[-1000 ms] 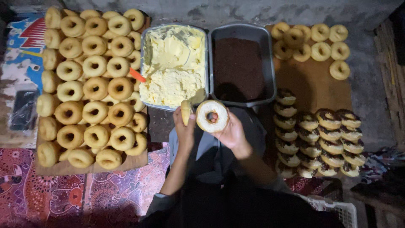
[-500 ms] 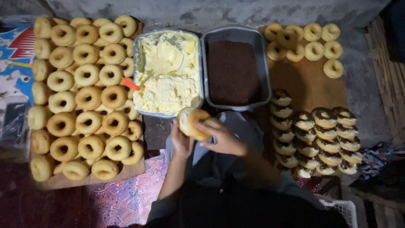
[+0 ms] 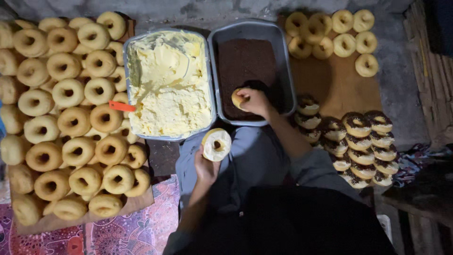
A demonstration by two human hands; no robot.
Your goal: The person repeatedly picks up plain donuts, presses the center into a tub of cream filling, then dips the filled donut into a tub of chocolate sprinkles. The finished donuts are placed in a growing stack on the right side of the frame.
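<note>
Head view from above: a cream-topped doughnut [image 3: 216, 144] was gripped in the left hand [image 3: 205, 166], fingers closed round its edge, just in front of the tray of pale cream [image 3: 165, 85]. Another doughnut [image 3: 238, 98] was pinched by the right hand [image 3: 255, 100] and pressed down into the tray of chocolate sprinkles [image 3: 250, 66]. Plain doughnuts [image 3: 66, 123] were piled on the left, finished sprinkled ones [image 3: 363, 141] stacked on the right.

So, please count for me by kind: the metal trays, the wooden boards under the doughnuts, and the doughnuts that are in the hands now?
Metal trays: 2, the cream tray and the brown topping tray
Wooden boards: 2, the left board and the right board
Doughnuts in hands: 2, the iced doughnut in the left hand, the pale doughnut in the right hand
Total: 6
</note>
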